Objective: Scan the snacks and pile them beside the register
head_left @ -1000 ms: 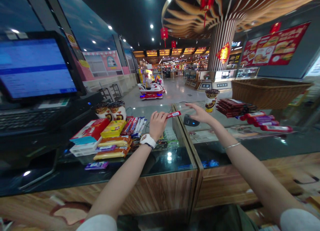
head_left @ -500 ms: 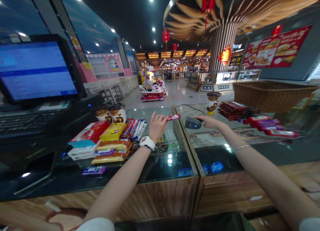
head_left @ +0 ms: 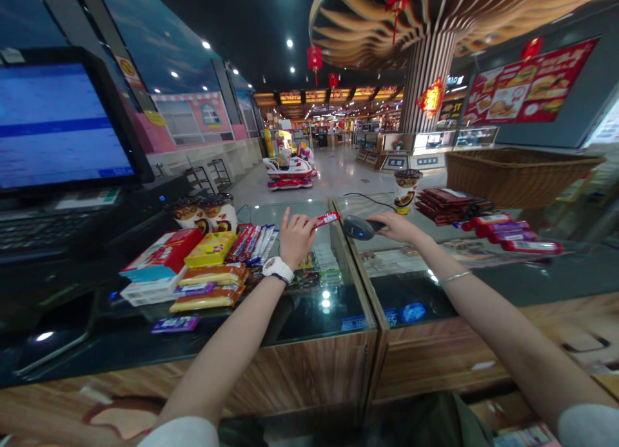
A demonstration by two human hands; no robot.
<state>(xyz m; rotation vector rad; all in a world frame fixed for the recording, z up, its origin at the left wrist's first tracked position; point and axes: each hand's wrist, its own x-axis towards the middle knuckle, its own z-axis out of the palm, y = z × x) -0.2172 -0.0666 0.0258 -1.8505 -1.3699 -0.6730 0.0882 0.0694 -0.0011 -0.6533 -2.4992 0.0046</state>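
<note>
My left hand point(head_left: 296, 239), with a white watch on its wrist, pinches one end of a small red-wrapped candy bar point(head_left: 327, 220) above the glass counter. In my right hand point(head_left: 397, 228) is a dark barcode scanner point(head_left: 358, 228), gripped by its handle, with a small blue light showing. The scanner's head points left and sits close to the bar's free end. Left of my left hand lie red and blue Mentos rolls point(head_left: 244, 242), a yellow packet point(head_left: 211, 249) and orange-brown packets point(head_left: 209, 297).
At the left stand a monitor point(head_left: 62, 128) and a keyboard point(head_left: 29, 224). Cups point(head_left: 218, 213) stand behind a red box point(head_left: 164, 257). On the right are another cup point(head_left: 405, 192), brown packets point(head_left: 447, 206), red and purple rolls point(head_left: 515, 235) and a wicker basket point(head_left: 517, 176).
The scanner has moved left, nearer the red candy bar, and my right hand now wraps its handle. The whole view has shifted slightly.
</note>
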